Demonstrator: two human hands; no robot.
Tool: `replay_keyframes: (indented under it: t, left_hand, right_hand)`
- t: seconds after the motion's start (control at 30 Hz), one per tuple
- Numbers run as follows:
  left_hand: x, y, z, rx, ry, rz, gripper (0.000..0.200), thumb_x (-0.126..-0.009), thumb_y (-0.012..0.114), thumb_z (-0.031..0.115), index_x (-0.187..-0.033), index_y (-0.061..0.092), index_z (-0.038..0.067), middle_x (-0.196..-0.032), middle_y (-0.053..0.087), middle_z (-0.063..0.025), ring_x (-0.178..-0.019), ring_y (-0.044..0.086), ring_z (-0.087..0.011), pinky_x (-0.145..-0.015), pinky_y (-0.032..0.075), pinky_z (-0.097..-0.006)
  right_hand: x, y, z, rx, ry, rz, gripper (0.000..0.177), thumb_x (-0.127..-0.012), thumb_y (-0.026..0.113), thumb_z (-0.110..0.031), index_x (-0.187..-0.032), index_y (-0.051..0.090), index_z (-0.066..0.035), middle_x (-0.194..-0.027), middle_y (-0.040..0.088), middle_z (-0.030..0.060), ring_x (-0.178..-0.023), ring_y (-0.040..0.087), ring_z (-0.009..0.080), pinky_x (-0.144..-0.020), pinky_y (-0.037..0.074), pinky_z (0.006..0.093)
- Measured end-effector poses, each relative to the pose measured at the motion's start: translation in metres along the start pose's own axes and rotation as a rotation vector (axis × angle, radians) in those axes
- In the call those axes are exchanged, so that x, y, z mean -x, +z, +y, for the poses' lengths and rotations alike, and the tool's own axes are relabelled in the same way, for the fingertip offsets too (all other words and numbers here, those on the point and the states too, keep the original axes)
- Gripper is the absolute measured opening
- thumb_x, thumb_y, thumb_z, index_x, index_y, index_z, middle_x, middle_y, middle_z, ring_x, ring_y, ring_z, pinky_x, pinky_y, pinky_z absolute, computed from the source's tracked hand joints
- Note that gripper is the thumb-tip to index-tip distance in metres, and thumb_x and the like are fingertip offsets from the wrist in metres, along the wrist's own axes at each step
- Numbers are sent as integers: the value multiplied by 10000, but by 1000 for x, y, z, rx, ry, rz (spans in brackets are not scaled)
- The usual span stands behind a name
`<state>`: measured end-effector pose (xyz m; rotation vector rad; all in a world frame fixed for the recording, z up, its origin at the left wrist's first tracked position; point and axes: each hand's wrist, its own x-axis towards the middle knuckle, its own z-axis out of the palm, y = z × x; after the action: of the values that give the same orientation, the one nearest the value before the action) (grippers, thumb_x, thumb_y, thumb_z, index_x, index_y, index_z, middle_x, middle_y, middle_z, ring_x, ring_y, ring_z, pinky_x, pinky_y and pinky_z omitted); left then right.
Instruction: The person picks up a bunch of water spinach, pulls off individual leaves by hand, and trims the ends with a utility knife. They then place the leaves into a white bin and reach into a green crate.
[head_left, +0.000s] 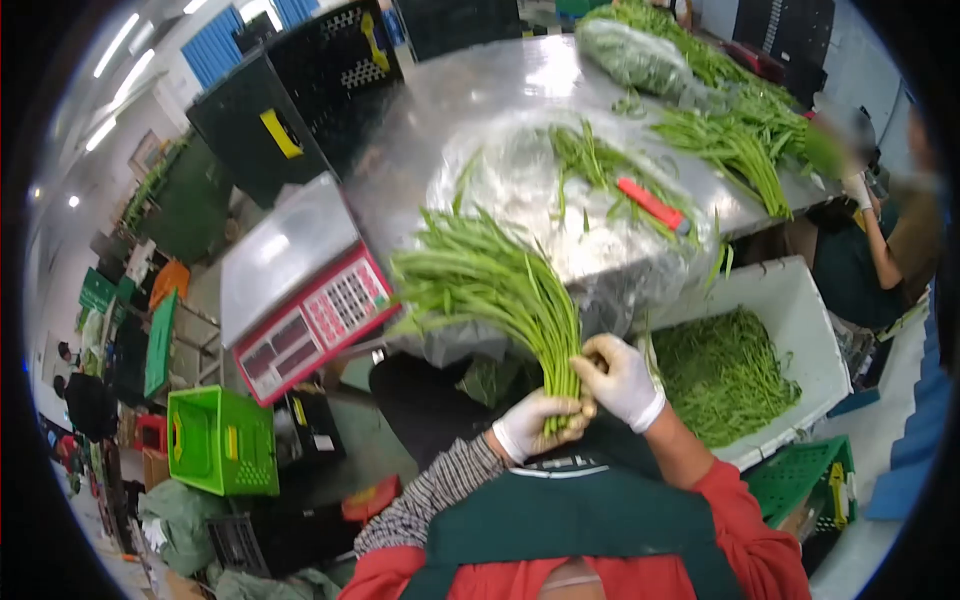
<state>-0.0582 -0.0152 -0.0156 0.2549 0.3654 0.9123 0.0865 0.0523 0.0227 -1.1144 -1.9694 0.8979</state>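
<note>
My left hand (545,425), in a white glove, is wrapped around the lower stems of a bunch of leafy green vegetables (500,285), which looks like water spinach. The leafy tops fan out up and to the left, over the table edge and close to the scale. My right hand (622,380), also gloved in white, is at the right side of the stems with thumb and fingers curled together. Whatever lies between those fingertips is too small to tell.
A metal table (450,100) carries a clear plastic sheet (520,180), a red-handled tool (652,205) and piled greens (720,145). Left stands a scale (310,300); right, a white bin (825,345) of greens. A green crate (225,440) sits lower left. Another person (880,240) is at right.
</note>
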Motion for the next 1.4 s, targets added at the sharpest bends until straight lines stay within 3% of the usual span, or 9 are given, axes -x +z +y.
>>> replay_keyframes:
  t: [0.07,0.37,0.6,0.7,0.83,0.93,1.0,1.2,1.4]
  left_hand:
    - [-2,-9,-2,34,-8,-37,280,-803,570,65,-1058,494,-22,-907,557,-118,-704,529,-144,-586,450,-240]
    - [-1,-8,0,40,-10,33,236,-813,551,38,-1039,513,-16,-908,603,-164,-746,603,-200,-564,499,-267]
    - [-8,-10,-6,-93,26,143,116,-806,519,17,-913,526,-27,-760,590,-145,-555,558,-179,-413,430,-240]
    - [-7,-4,-5,-136,29,187,125,-799,510,10,-918,515,-31,-743,578,-144,-522,527,-168,-397,408,-236]
    - [-7,-1,-3,-104,25,189,126,-800,510,22,-916,509,-28,-727,562,-134,-492,503,-163,-382,388,-227]
    - [-10,-1,-3,-115,3,162,110,-808,509,39,-901,505,-18,-709,536,-117,-486,484,-151,-383,376,-225]
    - [-10,4,-3,-67,18,144,100,-814,513,47,-894,505,-13,-709,533,-112,-505,487,-145,-391,371,-223]
    - [-6,10,0,-28,10,133,100,-842,516,83,-889,508,-5,-687,516,-96,-512,472,-137,-407,360,-210]
    - [-3,14,6,-43,-62,71,165,-864,503,134,-768,508,-1,-597,464,-54,-468,410,-97,-404,317,-197]
  right_hand:
    - [0,-1,4,-22,33,-26,134,-770,636,-116,-814,587,1,-675,561,84,-548,529,107,-504,427,252]
    - [-3,-2,-8,-106,-127,103,110,-749,622,-13,-854,600,8,-746,521,46,-574,480,88,-525,412,219]
    - [-9,15,-9,25,-87,80,373,-682,705,-152,-998,550,-26,-731,530,97,-544,534,224,-536,449,320]
    - [-13,14,-13,17,-13,-41,253,-719,669,-37,-949,567,-4,-694,499,34,-535,451,74,-481,387,212]
    - [-13,18,-6,48,-160,-6,81,-742,633,-20,-793,575,2,-692,524,69,-556,491,118,-507,411,241]
    - [-13,14,-7,64,-194,16,53,-737,602,-77,-768,576,-44,-731,549,126,-668,565,316,-587,457,366]
    - [-11,8,-9,43,-149,-2,47,-745,591,-61,-774,567,-32,-737,545,135,-673,562,323,-586,453,365]
    - [-7,12,-7,-91,-320,97,65,-778,552,17,-830,520,-6,-723,540,92,-612,533,172,-576,440,273]
    - [-7,2,-13,-221,-1,-105,27,-832,531,-42,-830,521,-17,-649,534,37,-572,490,87,-525,421,240]
